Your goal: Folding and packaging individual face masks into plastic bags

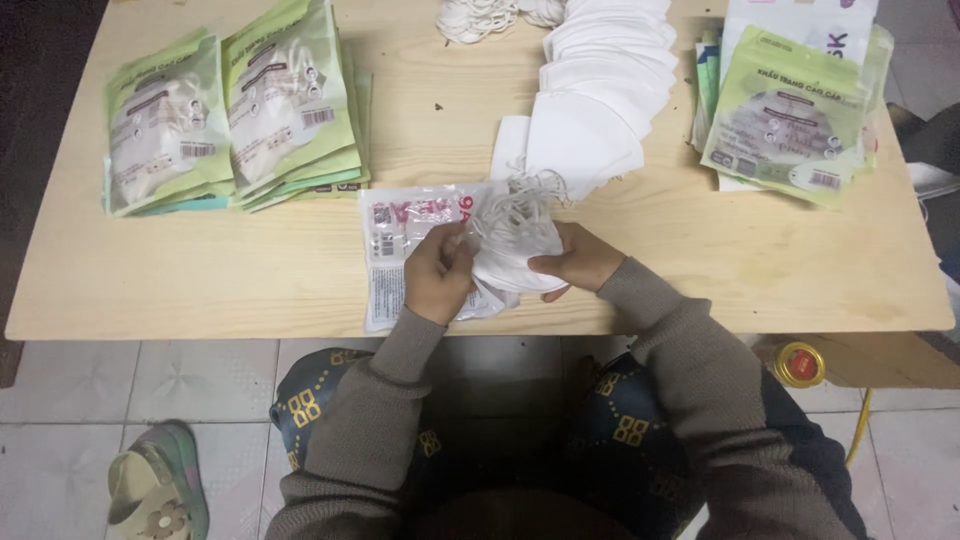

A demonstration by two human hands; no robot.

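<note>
Pale wood made up the table [250, 270], and we sat at its near edge with both hands over a clear plastic pouch [395, 235] that lay flat in front of us. Our left hand [438, 272] had its fingers curled narrow, pinching the tangled ear loops of a small stack of white masks [515, 245]. Our right hand [577, 260] gripped the same stack from the other side, thumb underneath. The stack sat partly on the pouch and partly over the table's edge.

Around us, a long overlapping row of white masks [605, 90] ran from just behind the hands to the far edge. Two piles of green packets [235, 115] lay well apart on the left, and another pile of green packets [790, 115] lay on the right. A loose heap of white loops [480, 18] sat at the far edge, cut off by the frame.

Our hands hid much of the stack, so we could not count the masks. Below the table we saw a sandal [160, 490] on the tiled floor and a red and yellow lid [800, 363], its container hidden from view.
</note>
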